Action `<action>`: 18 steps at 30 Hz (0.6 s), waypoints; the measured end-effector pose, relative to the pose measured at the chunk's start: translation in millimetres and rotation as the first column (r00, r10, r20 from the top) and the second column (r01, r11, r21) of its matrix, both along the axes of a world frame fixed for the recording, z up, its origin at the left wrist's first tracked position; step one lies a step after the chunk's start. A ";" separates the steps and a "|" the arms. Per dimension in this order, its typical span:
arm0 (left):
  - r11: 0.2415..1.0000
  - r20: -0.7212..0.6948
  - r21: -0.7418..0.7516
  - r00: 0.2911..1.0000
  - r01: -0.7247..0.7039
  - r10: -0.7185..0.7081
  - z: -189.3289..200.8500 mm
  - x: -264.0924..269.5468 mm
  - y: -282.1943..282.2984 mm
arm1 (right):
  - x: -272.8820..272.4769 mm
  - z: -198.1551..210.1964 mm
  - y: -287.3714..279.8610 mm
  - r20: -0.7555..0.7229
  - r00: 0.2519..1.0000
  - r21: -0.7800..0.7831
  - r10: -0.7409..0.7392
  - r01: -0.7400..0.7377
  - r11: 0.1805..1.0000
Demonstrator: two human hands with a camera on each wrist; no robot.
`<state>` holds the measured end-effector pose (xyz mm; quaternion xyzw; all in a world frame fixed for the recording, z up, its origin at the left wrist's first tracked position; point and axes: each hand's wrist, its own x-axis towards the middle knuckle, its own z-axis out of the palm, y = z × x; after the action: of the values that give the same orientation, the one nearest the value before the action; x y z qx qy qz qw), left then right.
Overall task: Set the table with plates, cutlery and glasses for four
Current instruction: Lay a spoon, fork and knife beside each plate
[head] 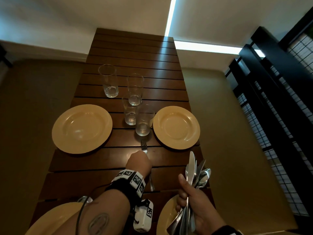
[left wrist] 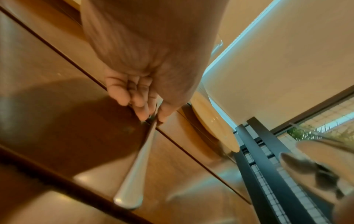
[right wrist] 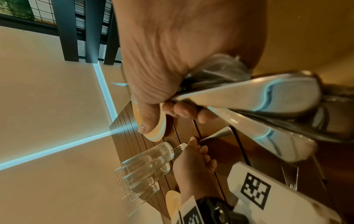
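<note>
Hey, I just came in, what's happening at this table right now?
A person is setting a wooden slatted table. Their left hand pinches a fork lying on the table between the two far plates, just below a cluster of four empty glasses in the middle. The right hand grips a bundle of cutlery, with knives and spoons showing. Two more plates sit at the near edge.

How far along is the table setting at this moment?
Done: four plates are out, two far, two at the near edge. In hand: the left hand pinches a fork on the table; the right hand grips the cutlery bundle. Left: four glasses clustered mid-table, remaining cutlery.
</note>
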<state>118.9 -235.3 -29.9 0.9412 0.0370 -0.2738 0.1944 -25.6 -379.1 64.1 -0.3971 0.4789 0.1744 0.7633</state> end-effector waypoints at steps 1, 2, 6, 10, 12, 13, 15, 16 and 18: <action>1.000 -0.012 -0.014 1.000 -0.010 0.010 1.7 -2.0 -0.1 | -0.8 -1.3 -1.5 -0.005 1.000 0.002 0.009 -0.009 1.000; 0.999 -0.018 -0.029 0.999 -0.027 0.027 3.9 -4.5 0.7 | -1.3 -2.7 -2.1 -0.010 1.000 0.004 0.019 -0.019 1.000; 0.976 -0.068 -0.136 0.985 -0.168 0.160 19.5 -19.3 11.8 | -1.7 -6.8 -2.3 -0.022 0.999 0.021 0.033 -0.033 0.999; 0.930 -0.099 -0.256 0.965 -0.262 0.245 39.1 -46.9 31.7 | 1.7 -8.7 2.3 -0.038 0.996 0.020 0.086 -0.085 0.996; 0.933 -0.097 -0.261 0.969 -0.246 0.228 45.1 -66.2 46.1 | 3.5 -8.5 5.9 -0.045 0.995 0.014 0.094 -0.094 0.995; 0.944 -0.086 -0.245 0.975 -0.220 0.205 48.5 -76.0 53.7 | 4.4 -8.8 7.6 -0.046 0.995 0.013 0.094 -0.093 0.996; 0.961 -0.071 -0.198 0.981 -0.192 0.181 50.8 -95.7 67.1 | 6.2 -10.5 10.7 -0.048 0.994 0.012 0.099 -0.099 0.995; 0.965 -0.058 -0.186 0.982 -0.186 0.178 48.7 -104.2 72.1 | 6.9 -12.4 12.4 -0.047 0.994 0.012 0.102 -0.102 0.995; 0.969 -0.043 -0.175 0.985 -0.172 0.167 42.6 -118.4 77.4 | 7.8 -16.0 15.8 -0.042 0.993 0.017 0.109 -0.109 0.994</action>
<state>0.6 -157.9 12.7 0.9096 0.0953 -0.2715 0.2998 -17.7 -363.2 48.2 -0.4133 0.4713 0.2277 0.7451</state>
